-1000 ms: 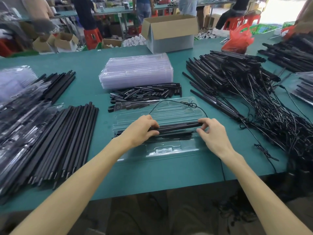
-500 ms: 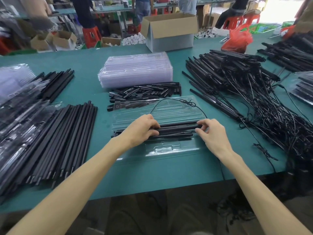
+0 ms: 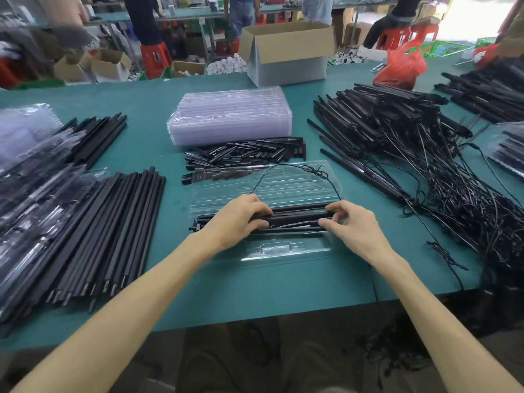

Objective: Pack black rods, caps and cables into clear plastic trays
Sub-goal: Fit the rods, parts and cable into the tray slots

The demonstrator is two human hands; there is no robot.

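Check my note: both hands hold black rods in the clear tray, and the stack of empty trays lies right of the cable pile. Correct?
One error: in the head view the stack of empty trays lies left of the cable pile. The left hand and right hand hold black rods in the clear tray.

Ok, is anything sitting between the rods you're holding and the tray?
Nothing visible. The left hand and right hand hold the rods directly on the clear tray. A thin black cable loops over the tray's far half, beyond the rods.
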